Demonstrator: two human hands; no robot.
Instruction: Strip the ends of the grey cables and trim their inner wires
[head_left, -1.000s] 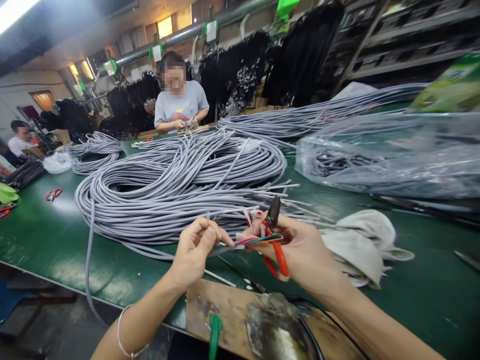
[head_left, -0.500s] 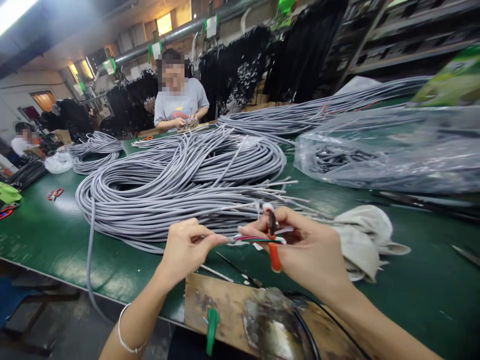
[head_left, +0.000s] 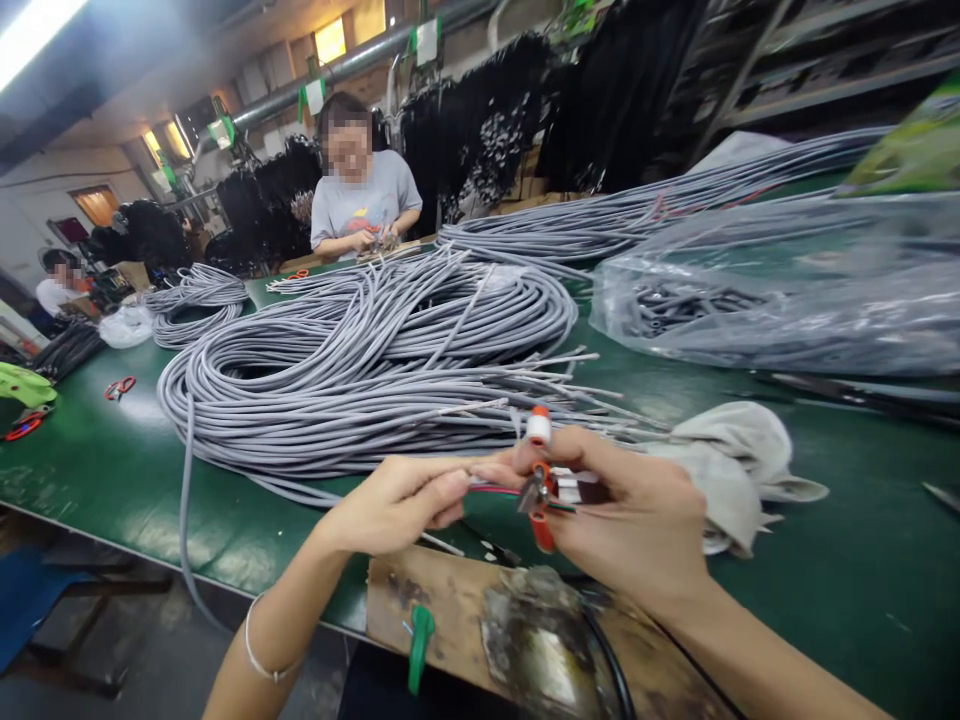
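My left hand pinches the end of a grey cable, where thin coloured wires stick out of the sheath. My right hand grips orange-handled cutters, jaws set on those wires just right of my left fingertips. Both hands hover over the near edge of the green table. Behind them lies a big coil of grey cable.
A pale cloth lies right of my hands. A worn wooden board with a green clip sits at the table edge. A plastic bag of parts lies far right. One person works across the table, another at far left.
The cutters have turned from jaws pointing up to jaws down on the coloured wires. Both hands have drawn closer together and dropped slightly.
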